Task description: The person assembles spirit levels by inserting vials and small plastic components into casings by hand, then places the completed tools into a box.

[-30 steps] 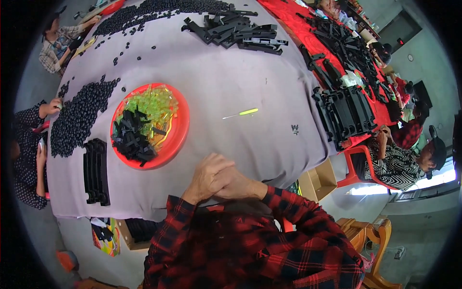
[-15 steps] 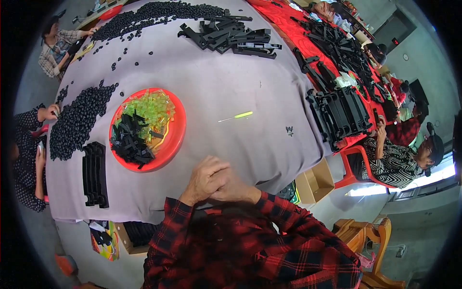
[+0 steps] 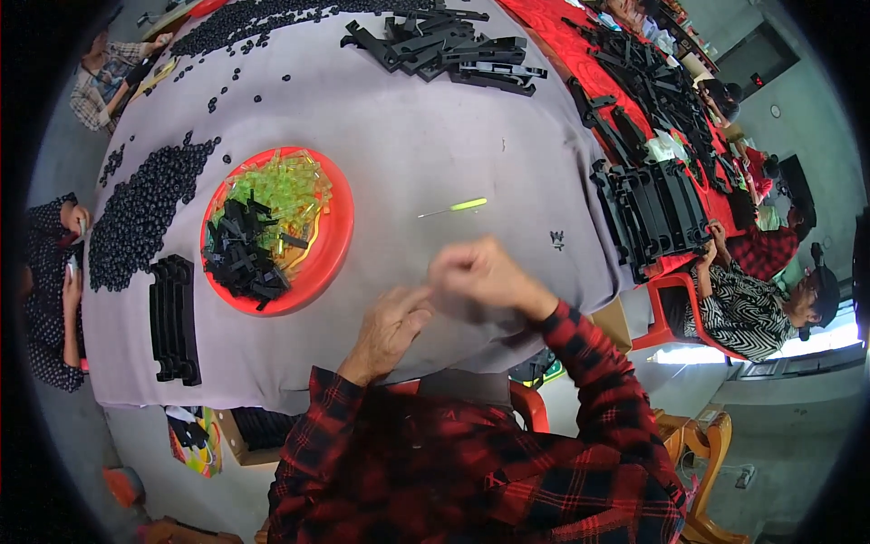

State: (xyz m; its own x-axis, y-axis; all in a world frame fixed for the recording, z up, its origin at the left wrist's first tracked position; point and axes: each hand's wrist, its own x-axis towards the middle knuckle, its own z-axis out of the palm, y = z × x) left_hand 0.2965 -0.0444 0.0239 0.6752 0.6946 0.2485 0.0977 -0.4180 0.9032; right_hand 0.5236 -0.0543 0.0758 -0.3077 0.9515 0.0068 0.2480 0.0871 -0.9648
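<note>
Grey tablecloth (image 3: 399,136) under your work, red basin (image 3: 338,218) of clear green and black pieces left of your hands. Your right hand (image 3: 485,275) is blurred, fingers curled, right by your half-curled left hand (image 3: 390,334); can't tell if either grips anything or if they touch. Yellow-handled screwdriver (image 3: 468,205) lies on the cloth, just beyond your right hand.

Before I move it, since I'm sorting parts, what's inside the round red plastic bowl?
The round red plastic bowl holds translucent yellow-green pieces and, lower left, small black pieces. Whatever lies beneath them is covered.
</note>
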